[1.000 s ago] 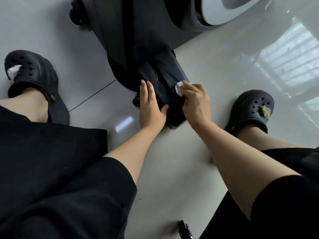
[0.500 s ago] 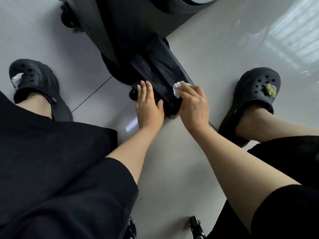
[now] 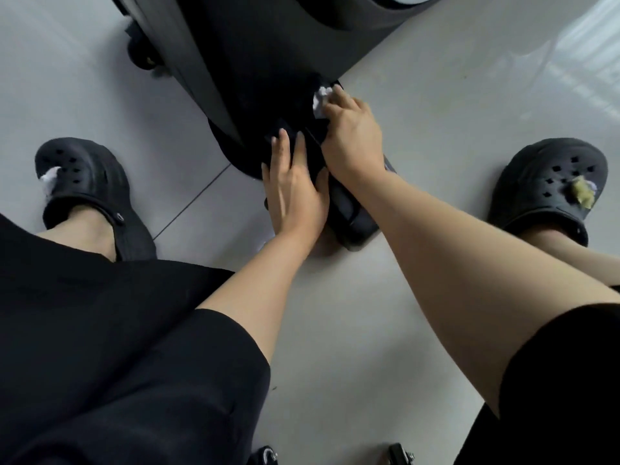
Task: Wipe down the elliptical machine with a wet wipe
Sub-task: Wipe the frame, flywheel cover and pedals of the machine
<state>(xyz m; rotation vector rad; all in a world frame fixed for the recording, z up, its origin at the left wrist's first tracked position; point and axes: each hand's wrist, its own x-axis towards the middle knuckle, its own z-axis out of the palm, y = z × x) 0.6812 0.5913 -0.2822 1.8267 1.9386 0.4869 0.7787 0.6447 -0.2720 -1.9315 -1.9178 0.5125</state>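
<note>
The black elliptical machine [image 3: 255,62] fills the top middle of the view, its base bar [image 3: 352,216] running toward me along the floor. My left hand [image 3: 292,193] lies flat on the bar with straight fingers. My right hand [image 3: 352,132] reaches further up the bar and holds a crumpled white wet wipe [image 3: 321,97] against the black housing; most of the wipe is hidden under the fingers.
Pale glossy tiled floor [image 3: 453,95] all round. My feet in black clogs stand at the left [image 3: 84,193] and the right [image 3: 550,186]. A black wheel [image 3: 144,55] of the machine shows at top left. Small black parts [image 3: 399,454] lie at the bottom edge.
My right hand has slid the wipe away from me, up the bar to the machine's housing. My left hand stays flat on the bar. The camera has shifted.
</note>
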